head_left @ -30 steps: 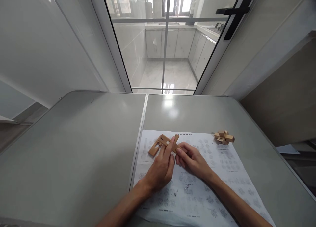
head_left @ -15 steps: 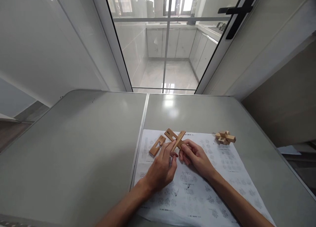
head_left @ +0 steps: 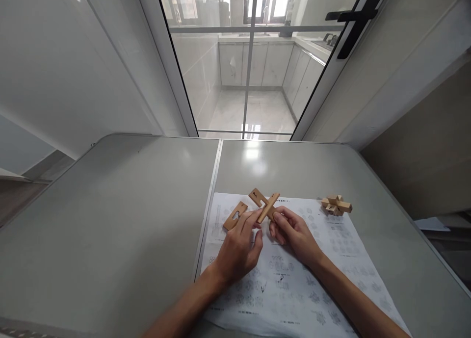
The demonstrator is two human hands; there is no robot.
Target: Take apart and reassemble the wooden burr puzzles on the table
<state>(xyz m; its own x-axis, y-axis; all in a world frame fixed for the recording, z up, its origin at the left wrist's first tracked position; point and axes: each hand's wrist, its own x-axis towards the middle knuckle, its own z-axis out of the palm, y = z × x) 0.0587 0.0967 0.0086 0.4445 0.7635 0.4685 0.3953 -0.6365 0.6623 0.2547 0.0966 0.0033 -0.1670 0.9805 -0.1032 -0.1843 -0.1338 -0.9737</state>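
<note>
Two flat wooden puzzle pieces cross each other in an X above the sheet. A notched, number-marked puzzle piece (head_left: 255, 195) slants down to my right hand (head_left: 296, 235), whose thumb and fingers pinch its lower end. Across its middle lies a second puzzle piece (head_left: 271, 204), seen nearly edge-on; how the two interlock is hidden. My left hand (head_left: 239, 249) rests its fingertips against the lower left of this crosspiece, with the thumb hanging apart from it. Just left of those fingers, a third wooden piece with a cut-out (head_left: 232, 219) lies on the paper.
A printed sheet with puzzle diagrams (head_left: 294, 289) lies under my hands on the grey table (head_left: 147, 220). An assembled wooden burr puzzle (head_left: 336, 205) sits at the sheet's upper right corner. Beyond the table's far edge stands a glass door with a black handle (head_left: 353, 16).
The crossed pieces have shifted slightly right and up with my right hand. My left fingers have loosened a little around the crosspiece. The loose piece and burr puzzle stay in place.
</note>
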